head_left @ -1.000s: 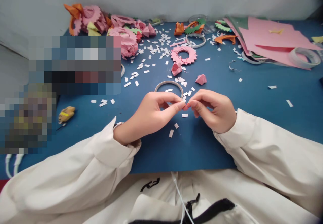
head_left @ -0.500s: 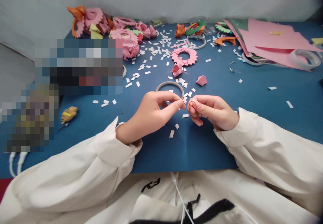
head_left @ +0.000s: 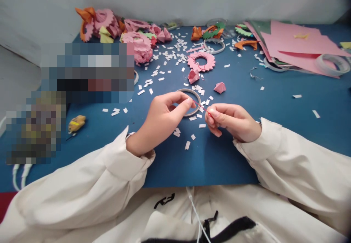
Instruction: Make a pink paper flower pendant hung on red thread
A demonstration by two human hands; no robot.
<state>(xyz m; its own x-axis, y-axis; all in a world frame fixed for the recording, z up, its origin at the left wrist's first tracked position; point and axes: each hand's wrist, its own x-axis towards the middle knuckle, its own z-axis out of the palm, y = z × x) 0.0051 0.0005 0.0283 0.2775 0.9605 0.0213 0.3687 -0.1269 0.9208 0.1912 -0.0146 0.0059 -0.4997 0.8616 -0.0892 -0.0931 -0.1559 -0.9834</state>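
Observation:
A thin red string (head_left: 202, 107) runs taut between my two hands. My left hand (head_left: 170, 113) pinches one end between thumb and index finger. The other end is pinched by my right hand (head_left: 229, 120), where a small red loop or knot shows at the fingertips. Behind my left fingers a narrow roll of tape (head_left: 199, 97) lies on the blue table, partly hidden. Just beyond are a pink folded paper bud (head_left: 219, 87), another pink folded piece (head_left: 193, 76) and a toothed pink paper ring (head_left: 210, 63) with red string on it.
White paper scraps (head_left: 178, 56) are scattered over the blue table (head_left: 287, 137). Folded paper pieces (head_left: 137, 47) pile up at the back left. Pink sheets (head_left: 290, 49) and a clear tape roll (head_left: 333, 65) lie at the back right. A small yellow figure (head_left: 76, 124) sits left, near blurred-out items.
My left hand has moved slightly left and away from my right hand. The red string has straightened, and its wide loop at my right fingers has shrunk.

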